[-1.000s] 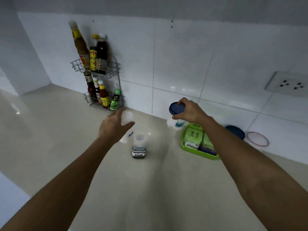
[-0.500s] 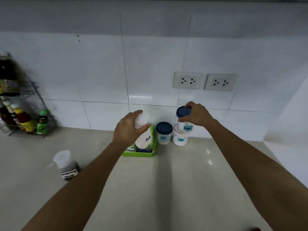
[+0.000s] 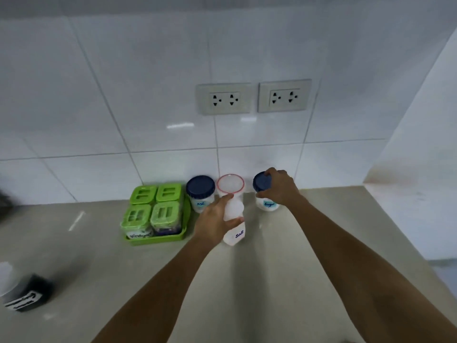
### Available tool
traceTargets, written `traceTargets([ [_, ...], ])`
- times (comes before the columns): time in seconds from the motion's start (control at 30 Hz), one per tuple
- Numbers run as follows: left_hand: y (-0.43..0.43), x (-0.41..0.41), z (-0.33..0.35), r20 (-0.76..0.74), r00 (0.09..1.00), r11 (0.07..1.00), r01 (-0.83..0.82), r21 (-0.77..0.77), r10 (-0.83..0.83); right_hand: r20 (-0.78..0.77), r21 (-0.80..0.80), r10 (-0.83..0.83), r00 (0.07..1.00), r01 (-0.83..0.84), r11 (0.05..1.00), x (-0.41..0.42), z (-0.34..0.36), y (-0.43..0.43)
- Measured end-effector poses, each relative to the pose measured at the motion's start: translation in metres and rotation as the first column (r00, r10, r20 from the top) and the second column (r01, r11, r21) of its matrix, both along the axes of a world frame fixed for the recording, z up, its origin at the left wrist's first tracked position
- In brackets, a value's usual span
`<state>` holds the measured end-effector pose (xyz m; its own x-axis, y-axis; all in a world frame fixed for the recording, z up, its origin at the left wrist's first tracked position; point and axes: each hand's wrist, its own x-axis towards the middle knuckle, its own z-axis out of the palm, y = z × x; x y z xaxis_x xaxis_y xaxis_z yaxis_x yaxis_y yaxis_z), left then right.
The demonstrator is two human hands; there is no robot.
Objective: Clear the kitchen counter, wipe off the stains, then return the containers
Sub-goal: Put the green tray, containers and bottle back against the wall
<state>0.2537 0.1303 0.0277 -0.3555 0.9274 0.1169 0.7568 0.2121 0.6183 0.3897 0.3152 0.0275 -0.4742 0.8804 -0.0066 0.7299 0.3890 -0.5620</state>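
My left hand (image 3: 214, 225) grips a white bottle labelled Salt (image 3: 234, 225), tilted, its base at or just above the beige counter (image 3: 272, 280). My right hand (image 3: 279, 188) holds the blue lid of a white jar labelled Sugar (image 3: 266, 203), which rests by the wall. Between them stands a jar with a red-rimmed clear lid (image 3: 230, 183), and to its left a blue-lidded jar (image 3: 200, 191). A green tray (image 3: 158, 237) with several green-lidded boxes sits further left.
A dark-filled jar with a white cap (image 3: 23, 289) stands at the lower left of the counter. Two wall sockets (image 3: 253, 97) are set in the white tiles. A side wall closes the counter on the right.
The view has swung right, away from the sauce rack. Both hands carried their containers to the wall; the Sugar jar now rests right of the red-rimmed jar, and the Salt bottle has come down in front.
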Motion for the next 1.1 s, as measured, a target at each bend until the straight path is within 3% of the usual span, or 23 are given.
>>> traceTargets([
  [0.2, 0.025, 0.007, -0.016, 0.038, 0.999, 0.999, 0.029, -0.022, -0.028, -0.033, 0.023, 0.082, 0.996, -0.081, 0.996, -0.004, -0.025, 0.012],
  [0.47, 0.035, 0.0, -0.018, 0.119, 0.991, 0.997, 0.062, -0.045, -0.056, -0.115, -0.043, 0.043, 0.992, -0.048, 0.998, -0.003, -0.033, 0.01],
  [0.6, 0.028, 0.001, -0.023, 0.241, 0.97, 0.996, 0.059, -0.064, -0.042, -0.413, 0.109, 0.014, 0.91, 0.035, 0.993, 0.009, -0.013, -0.024],
  [0.67, 0.023, 0.004, -0.03, 0.319, 0.948, 0.997, 0.024, -0.067, -0.002, -0.525, 0.004, 0.048, 0.85, -0.054, 0.999, 0.013, -0.005, -0.045],
  [0.73, 0.017, 0.008, -0.04, 0.427, 0.902, 0.997, -0.043, -0.064, 0.066, -0.517, -0.145, 0.12, 0.848, -0.225, 0.964, 0.014, -0.004, -0.063],
  [0.83, 0.009, 0.021, -0.05, 0.487, 0.864, 0.991, -0.094, -0.096, 0.129, -0.423, -0.188, 0.248, 0.872, -0.352, 0.917, 0.014, -0.011, -0.078],
  [0.97, 0.003, 0.032, -0.058, 0.519, 0.85, 0.996, -0.069, -0.056, 0.088, -0.411, -0.154, 0.259, 0.874, -0.346, 0.925, 0.01, -0.017, -0.082],
  [1.1, 0.013, 0.04, -0.059, 0.52, 0.854, 0.997, 0.015, -0.071, 0.024, -0.435, -0.098, 0.137, 0.89, -0.198, 0.975, 0.023, -0.02, -0.073],
])
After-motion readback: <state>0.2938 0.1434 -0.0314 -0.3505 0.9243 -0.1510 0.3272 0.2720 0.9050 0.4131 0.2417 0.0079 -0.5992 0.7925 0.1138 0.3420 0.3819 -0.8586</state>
